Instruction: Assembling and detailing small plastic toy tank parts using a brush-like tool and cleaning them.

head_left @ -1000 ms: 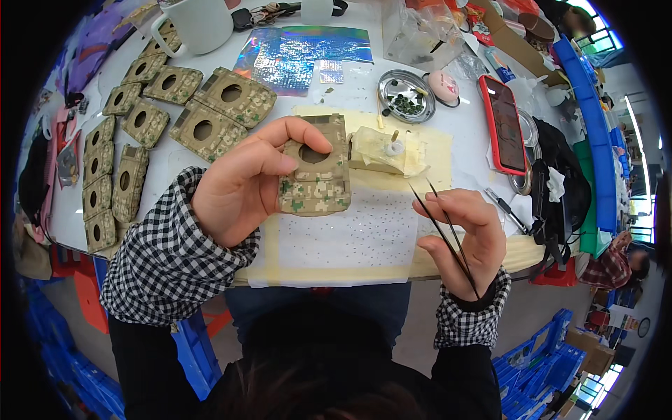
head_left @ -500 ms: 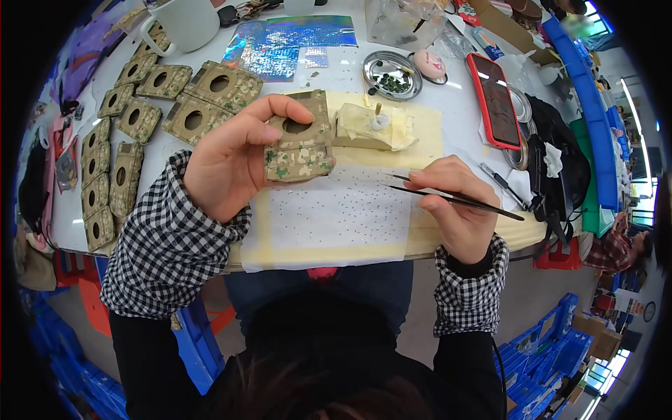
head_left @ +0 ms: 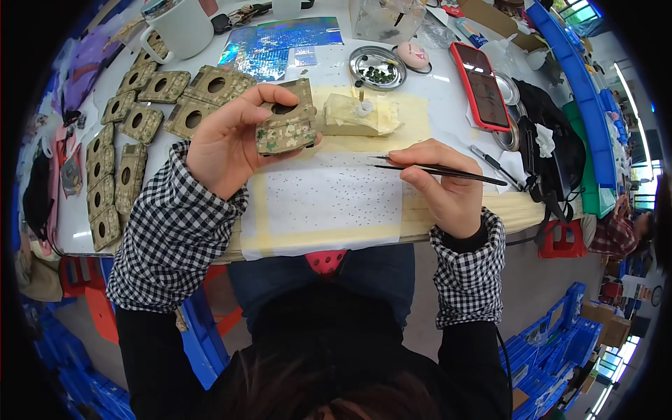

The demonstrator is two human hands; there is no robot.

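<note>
My left hand (head_left: 225, 136) is closed around a camouflage model tank hull (head_left: 290, 126), which has a round dark hole in its top. One of its fingers lies over the edge of that hole. In my right hand (head_left: 448, 185) are dark pointed tweezers (head_left: 455, 172), their tips toward the hull but apart from it. Whether the tips pinch anything is too small to tell. Below both hands lies a white sheet (head_left: 280, 234) dotted with many tiny dark pieces. Just beyond it stands a tape-wrapped block (head_left: 353, 126) with a small white cup (head_left: 365, 108) on top.
Several more camouflage hulls (head_left: 143, 123) stand at the left. Along the back are a white mug (head_left: 183, 36), holographic film (head_left: 308, 31) and a round metal dish (head_left: 357, 68) holding small dark green parts. A red-cased phone (head_left: 479, 84) and a black bag (head_left: 560, 133) lie right.
My right hand with the tweezers has shifted slightly left and up in the picture. The view itself has moved a little; the left hand keeps its hold on the hull.
</note>
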